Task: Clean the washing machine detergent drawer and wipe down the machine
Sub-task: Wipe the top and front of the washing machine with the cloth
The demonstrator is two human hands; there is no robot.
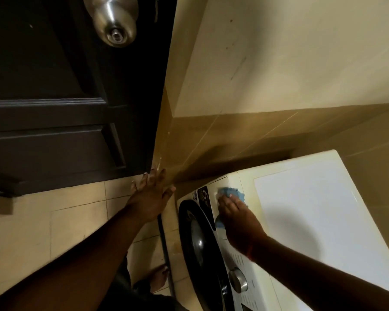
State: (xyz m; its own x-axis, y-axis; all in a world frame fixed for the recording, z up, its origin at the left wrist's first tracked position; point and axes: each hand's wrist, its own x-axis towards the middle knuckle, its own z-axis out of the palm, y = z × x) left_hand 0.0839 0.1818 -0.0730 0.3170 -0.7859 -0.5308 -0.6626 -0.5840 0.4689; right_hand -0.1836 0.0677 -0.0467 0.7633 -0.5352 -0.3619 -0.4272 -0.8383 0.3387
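One dark panelled door [61, 97] fills the upper left, one steel knob [115, 21] near its top edge. Cream wall [290, 52] above a tan tiled band behind the machine.

One white front-loading washing machine [312, 209] at lower right, seen from above. Its round dark-rimmed door [200, 243] faces left and is closed; what is in the drum cannot be told. One silver dial [238, 282] on the control panel. One dark sticker [204, 195] on the front corner, just beside the drawer front [220, 184], which sits flush at the machine's upper left corner.

Tiled floor [54, 232] left of the machine. One dark hose [165, 250] runs down the gap alongside the front. One bare foot [158, 278] on the tiles near it.

Left hand [152, 196]: fingers straight and spread, holding nothing, reaching toward the door's lower corner; contact cannot be told.

Right hand [238, 221]: fingers laid flat, pressing one blue cloth [231, 194] against the top front edge over the drawer area.
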